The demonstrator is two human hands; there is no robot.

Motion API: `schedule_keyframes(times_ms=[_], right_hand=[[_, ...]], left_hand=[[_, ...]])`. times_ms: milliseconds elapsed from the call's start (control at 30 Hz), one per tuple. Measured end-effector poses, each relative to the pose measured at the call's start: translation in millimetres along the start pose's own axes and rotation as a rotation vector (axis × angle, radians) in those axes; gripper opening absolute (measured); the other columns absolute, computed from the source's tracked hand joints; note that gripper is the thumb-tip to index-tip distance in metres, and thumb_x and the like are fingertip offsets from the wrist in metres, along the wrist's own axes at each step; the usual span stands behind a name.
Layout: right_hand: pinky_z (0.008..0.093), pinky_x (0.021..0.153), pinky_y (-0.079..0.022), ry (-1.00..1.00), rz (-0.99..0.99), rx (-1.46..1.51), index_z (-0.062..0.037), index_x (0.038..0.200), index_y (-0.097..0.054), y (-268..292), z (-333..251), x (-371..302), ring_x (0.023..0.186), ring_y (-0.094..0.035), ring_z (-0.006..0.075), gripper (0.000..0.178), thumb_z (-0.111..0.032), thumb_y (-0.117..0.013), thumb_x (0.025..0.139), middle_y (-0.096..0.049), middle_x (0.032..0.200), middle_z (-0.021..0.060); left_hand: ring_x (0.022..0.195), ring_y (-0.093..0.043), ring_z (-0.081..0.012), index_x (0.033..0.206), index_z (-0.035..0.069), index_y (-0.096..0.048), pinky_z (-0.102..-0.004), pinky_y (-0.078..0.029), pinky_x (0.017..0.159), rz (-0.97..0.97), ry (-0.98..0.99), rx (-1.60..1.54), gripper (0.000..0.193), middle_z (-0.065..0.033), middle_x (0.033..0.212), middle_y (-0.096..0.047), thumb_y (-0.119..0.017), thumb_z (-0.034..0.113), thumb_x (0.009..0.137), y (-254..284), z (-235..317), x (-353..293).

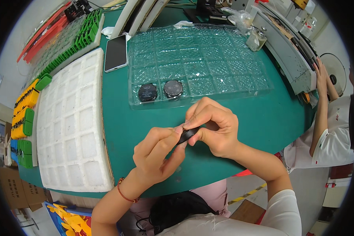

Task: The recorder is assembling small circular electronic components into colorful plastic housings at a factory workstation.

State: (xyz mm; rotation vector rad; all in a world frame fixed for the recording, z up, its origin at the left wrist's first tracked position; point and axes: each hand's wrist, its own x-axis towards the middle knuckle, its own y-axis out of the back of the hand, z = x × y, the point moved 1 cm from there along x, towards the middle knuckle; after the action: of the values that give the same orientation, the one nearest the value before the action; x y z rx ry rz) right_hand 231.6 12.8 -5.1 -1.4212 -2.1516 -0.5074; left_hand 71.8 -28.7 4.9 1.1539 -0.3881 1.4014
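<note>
Between both hands, just above the green table mat, I hold a small round black part (188,135) tilted on its edge. My left hand (158,149) pinches its left side with thumb and fingertips. My right hand (216,128) grips the other side, its thumb below and index finger on top. Fingers cover much of the part. Beyond my hands lies a clear plastic tray (202,84) with many square pockets. In its near left pockets sit two round black parts, one with pale print (148,93) and one with a plainer greyish top (173,89).
A white foam tray (72,126) lies at the left, beside yellow and green plastic pieces (25,108). A phone (116,53) rests behind it. A glass bottle (257,39) stands at the far right by a grey machine (283,51), where another person's hands (322,74) touch the edge.
</note>
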Motion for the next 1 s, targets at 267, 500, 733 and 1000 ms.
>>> schedule_keyframes(times_ms=[267,500,733,1000], right_hand=[[0.0273,0.06,-0.043,0.064,0.046,-0.11,-0.0028,0.079,-0.062,-1.5,-5.2,4.2,0.07,-0.054,0.0173,0.019,-0.001,-0.072,0.063,-0.056,0.075,0.0068],[0.0299,0.074,-0.043,0.112,-0.052,-0.295,-0.0074,0.118,-0.051,-4.0,-9.6,12.4,0.09,-0.05,0.0213,0.068,-0.021,-0.081,0.058,-0.051,0.102,0.0095],[0.0313,0.076,-0.042,0.058,-0.029,-0.304,-0.0091,0.116,-0.052,-0.8,-4.4,9.9,0.096,-0.049,0.0213,0.066,-0.023,-0.081,0.059,-0.049,0.107,0.009],[0.0317,0.073,-0.045,0.115,-0.057,-0.324,-0.0058,0.095,-0.061,-2.2,2.1,8.6,0.084,-0.056,0.0212,0.034,-0.016,-0.076,0.065,-0.059,0.094,0.0084]], left_hand=[[0.075,-0.063,-0.0229,0.095,-0.001,-0.057,-0.0277,-0.051,0.062,-0.016,0.053,0.01,0.034,-0.0125,0.087,-0.061,-0.067,-0.008,0.064,-0.7,-5.5,2.1],[0.084,-0.058,-0.0174,0.102,-0.001,-0.054,-0.0262,-0.048,0.074,0.053,0.47,-0.26,0.037,-0.0104,0.094,-0.055,-0.065,-0.009,0.068,-7.6,-8.6,0.9],[0.092,-0.057,-0.0165,0.097,-0.002,-0.055,-0.0277,-0.047,0.083,0.097,0.508,-0.567,0.03,-0.0111,0.099,-0.055,-0.063,-0.012,0.071,-4.7,-12.7,-1.6],[0.093,-0.058,-0.0178,0.095,-0.002,-0.056,-0.0276,-0.047,0.083,0.103,0.487,-0.461,0.029,-0.0124,0.099,-0.059,-0.065,-0.011,0.069,-3.4,-12.6,-5.2]])
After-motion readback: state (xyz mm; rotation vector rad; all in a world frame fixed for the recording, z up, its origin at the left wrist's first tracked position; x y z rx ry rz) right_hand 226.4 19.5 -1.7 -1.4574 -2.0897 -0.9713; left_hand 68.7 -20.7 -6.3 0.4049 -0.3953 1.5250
